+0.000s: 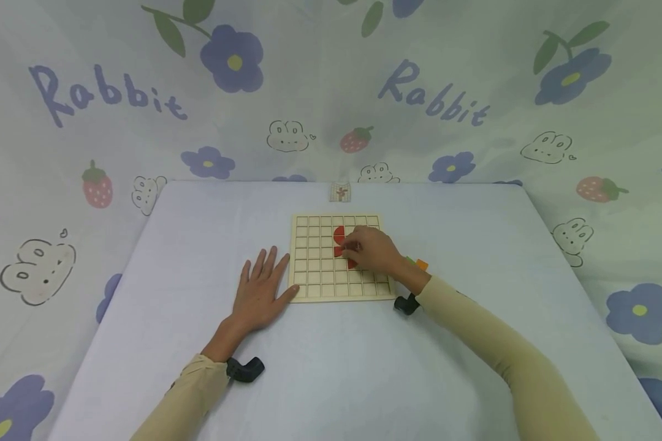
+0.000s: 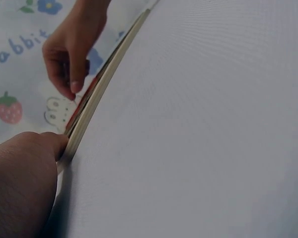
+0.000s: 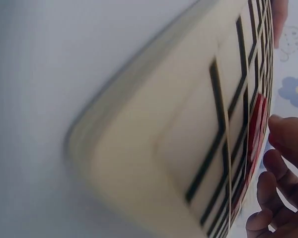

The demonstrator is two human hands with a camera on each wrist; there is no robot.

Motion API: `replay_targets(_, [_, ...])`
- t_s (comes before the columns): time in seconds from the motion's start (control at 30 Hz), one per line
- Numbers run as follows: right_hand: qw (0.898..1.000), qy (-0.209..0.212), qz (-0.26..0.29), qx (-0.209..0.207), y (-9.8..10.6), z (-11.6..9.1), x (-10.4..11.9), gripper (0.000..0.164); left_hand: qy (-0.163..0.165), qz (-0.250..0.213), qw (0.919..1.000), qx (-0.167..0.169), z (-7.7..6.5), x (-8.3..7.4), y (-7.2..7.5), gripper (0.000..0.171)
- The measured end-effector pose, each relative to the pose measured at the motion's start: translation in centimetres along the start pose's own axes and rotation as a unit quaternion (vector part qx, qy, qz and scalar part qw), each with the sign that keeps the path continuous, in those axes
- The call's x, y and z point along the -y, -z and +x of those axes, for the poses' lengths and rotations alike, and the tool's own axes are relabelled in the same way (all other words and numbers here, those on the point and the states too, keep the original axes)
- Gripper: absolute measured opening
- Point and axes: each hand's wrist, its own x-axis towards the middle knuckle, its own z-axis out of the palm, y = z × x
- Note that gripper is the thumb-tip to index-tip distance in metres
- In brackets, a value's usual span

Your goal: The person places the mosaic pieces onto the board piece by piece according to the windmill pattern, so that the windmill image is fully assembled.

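A square wooden grid board (image 1: pixel 311 277) lies on the white table. My left hand (image 1: pixel 258 299) rests flat beside its left edge, fingers spread, with the thumb touching the board's front left corner. Over the middle of the board, my right hand (image 1: pixel 372 250) has its fingers bent down and its thumb and index finger close together. Several red pieces (image 1: pixel 339 233) sit in the grid around those fingertips, partly covered by the hand. In the right wrist view, the red pieces (image 3: pixel 257 124) lie right by the thumb. I cannot tell whether the fingertips pinch a piece.
Orange (image 1: pixel 422 264) and green (image 1: pixel 410 260) pieces lie right of the board, partly behind the right wrist. A small patterned card (image 1: pixel 340 192) is at the table's back edge. Black wrist devices (image 1: pixel 246 369) show at both sleeves. A printed cloth (image 1: pixel 331 92) hangs behind.
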Motion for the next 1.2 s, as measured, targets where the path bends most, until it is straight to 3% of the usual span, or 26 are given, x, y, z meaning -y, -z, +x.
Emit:
replay_targets(0.23, [0.998, -0.055, 0.008, 0.019, 2.1, -1.5, -1.6, 0.015, 0.001, 0.002, 1.0000, 0.006, 0.1, 0.1, 0.1, 0.078])
replay_targets(0.43, [0.997, -0.078, -0.004, 0.028, 3.6, -3.5, -3.5, 0.016, 0.004, 0.002, 1.0000, 0.005, 0.1, 0.1, 0.1, 0.078])
replay_targets(0.7, [0.992, -0.102, 0.007, 0.076, 4.9, -6.1, -5.2, 0.034, -0.001, 0.002, 1.0000, 0.006, 0.0, 0.1, 0.0, 0.078])
replay_targets(0.83, [0.990, -0.096, 0.008, 0.105, 5.3, -7.1, -5.6, 0.036, -0.003, -0.005, 1.0000, 0.002, 0.0, 0.1, 0.1, 0.077])
replay_targets(0.93, [0.990, -0.077, -0.002, 0.116, 5.5, -7.6, -5.9, 0.029, 0.000, -0.005, 1.0000, 0.007, 0.0, 0.1, 0.1, 0.077])
replay_targets(1.2, [0.991, -0.055, 0.008, 0.118, 5.4, -8.1, -6.2, 0.015, 0.000, -0.007, 0.9999, 0.010, 0.0, 0.3, -0.1, 0.077])
